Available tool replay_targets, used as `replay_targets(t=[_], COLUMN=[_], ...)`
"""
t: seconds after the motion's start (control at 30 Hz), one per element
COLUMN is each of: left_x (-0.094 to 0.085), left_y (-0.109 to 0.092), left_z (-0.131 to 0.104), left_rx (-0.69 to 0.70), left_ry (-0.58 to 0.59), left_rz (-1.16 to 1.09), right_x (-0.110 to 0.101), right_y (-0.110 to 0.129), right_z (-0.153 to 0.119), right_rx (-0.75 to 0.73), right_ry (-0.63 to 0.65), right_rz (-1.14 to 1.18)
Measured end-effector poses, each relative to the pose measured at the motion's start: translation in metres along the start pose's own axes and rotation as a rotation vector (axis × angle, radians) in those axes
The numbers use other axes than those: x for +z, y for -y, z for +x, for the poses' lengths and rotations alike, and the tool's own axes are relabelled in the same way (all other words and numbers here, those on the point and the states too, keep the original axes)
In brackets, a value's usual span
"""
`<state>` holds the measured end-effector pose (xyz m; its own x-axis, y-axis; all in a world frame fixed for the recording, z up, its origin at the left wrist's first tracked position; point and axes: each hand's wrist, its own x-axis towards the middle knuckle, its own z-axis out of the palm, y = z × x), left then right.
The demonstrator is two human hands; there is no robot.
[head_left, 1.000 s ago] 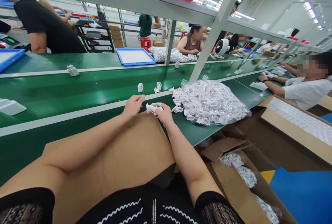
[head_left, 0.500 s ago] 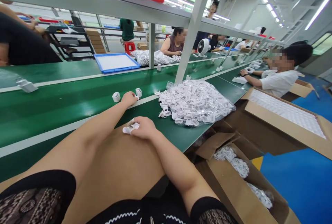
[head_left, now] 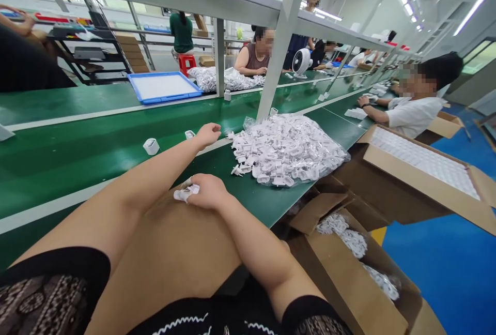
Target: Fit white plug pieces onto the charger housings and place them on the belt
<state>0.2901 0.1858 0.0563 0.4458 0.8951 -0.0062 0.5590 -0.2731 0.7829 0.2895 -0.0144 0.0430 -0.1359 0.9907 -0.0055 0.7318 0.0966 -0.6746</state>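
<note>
My right hand [head_left: 209,191] is closed around a white plastic part [head_left: 186,193], low over a brown cardboard surface in front of me. Farther out, my left hand [head_left: 208,134] hangs over the pale line of the green bench, its fingers loosely bent and apart, with nothing visible in them. Just right of those fingers lie loose small white parts [head_left: 231,135], at the edge of a clear plastic bag [head_left: 294,151] heaped with similar pieces. A white housing [head_left: 189,134] stands behind my left wrist, partly hidden by it. Another white housing [head_left: 151,146] sits farther left on the green belt.
A grey metal post [head_left: 273,74] rises behind the bag. Open cartons [head_left: 411,174] with white parts stand at the right. Across the belt lies a blue-rimmed tray [head_left: 165,87]. A co-worker in a white shirt [head_left: 414,112] sits at the right; others work opposite.
My left hand has left the small white piece beside the housing and moved right, toward the bag. My right hand keeps its part. The housings have shifted left in view.
</note>
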Motion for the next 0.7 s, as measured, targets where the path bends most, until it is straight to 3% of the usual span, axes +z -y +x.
replay_targets(t=[0.23,0.4,0.57,0.67,0.7], left_x=[0.025,0.036,0.015,-0.016,-0.031], left_y=[-0.005,-0.014,-0.013,-0.004,0.001], left_z=[0.016,0.011,-0.021,-0.044,-0.051], left_rx=[0.070,0.143,0.183,0.205,0.206], left_ry=[0.143,0.286,0.333,0.292,0.228], left_rz=[0.033,0.006,-0.072,-0.112,-0.108], right_x=[0.001,0.000,0.002,0.001,0.000], right_y=[-0.001,0.000,-0.003,-0.005,-0.006], right_z=[0.005,0.007,0.009,0.009,0.009], right_rx=[-0.061,-0.030,-0.032,-0.027,-0.023], right_ry=[0.013,0.005,-0.008,-0.017,-0.023], right_rz=[-0.112,-0.088,-0.105,-0.072,-0.049])
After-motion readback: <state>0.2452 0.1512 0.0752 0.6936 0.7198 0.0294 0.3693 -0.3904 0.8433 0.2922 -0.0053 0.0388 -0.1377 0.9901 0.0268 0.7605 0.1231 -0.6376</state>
